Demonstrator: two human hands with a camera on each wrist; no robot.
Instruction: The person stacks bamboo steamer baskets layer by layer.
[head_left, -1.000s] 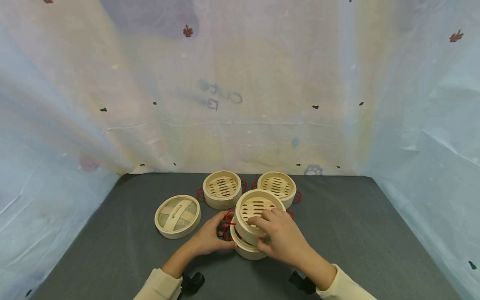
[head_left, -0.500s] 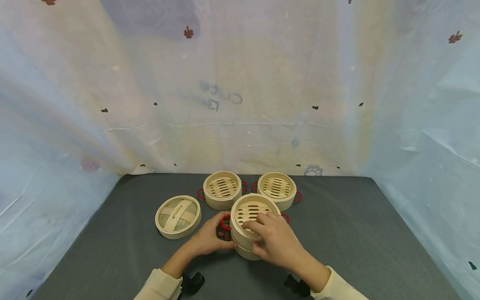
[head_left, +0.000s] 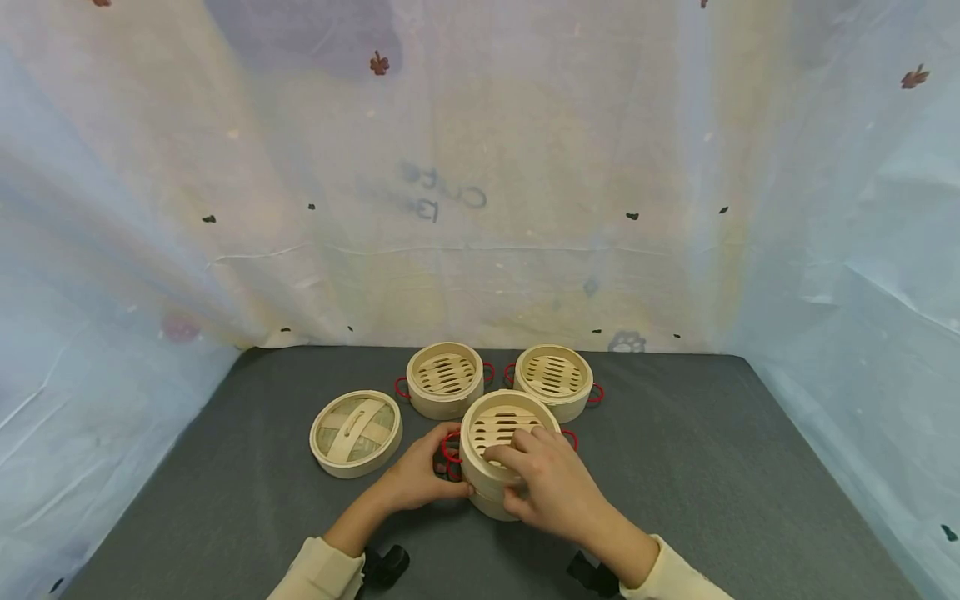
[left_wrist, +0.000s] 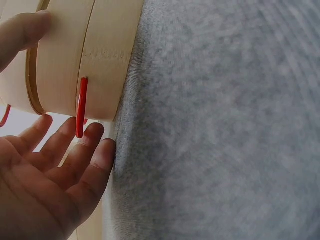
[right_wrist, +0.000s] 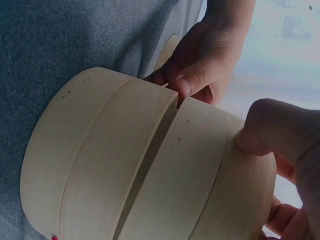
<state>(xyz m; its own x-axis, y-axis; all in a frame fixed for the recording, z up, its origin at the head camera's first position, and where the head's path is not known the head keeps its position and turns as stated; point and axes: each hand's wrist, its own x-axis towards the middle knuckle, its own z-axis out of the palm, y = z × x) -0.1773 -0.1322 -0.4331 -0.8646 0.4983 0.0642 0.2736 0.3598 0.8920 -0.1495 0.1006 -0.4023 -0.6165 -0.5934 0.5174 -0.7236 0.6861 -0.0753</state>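
A bamboo steamer basket (head_left: 495, 423) with red side handles sits on top of a matching lower basket (head_left: 491, 505). My right hand (head_left: 558, 483) pinches the upper basket's near rim, thumb outside and fingers over the slatted inside. In the right wrist view a wedge-shaped gap shows between the upper basket (right_wrist: 197, 165) and the lower one (right_wrist: 95, 150). At the stack's left side is my left hand (head_left: 416, 475). Its thumb touches the lower basket's (left_wrist: 102, 55) wall near the seam, while the other fingers stay loosely extended beside a red handle (left_wrist: 81, 107).
Two more open steamer baskets, one at the back left (head_left: 444, 373) and one at the back right (head_left: 553, 372), stand behind the stack. A round woven lid (head_left: 356, 433) with a strap handle lies to the left. Plastic sheeting (head_left: 480, 250) walls in the dark grey table (head_left: 720, 467).
The upper basket has come down and slightly left in my right hand, from tilted above the lower basket to resting over it. My left hand has stayed in place.
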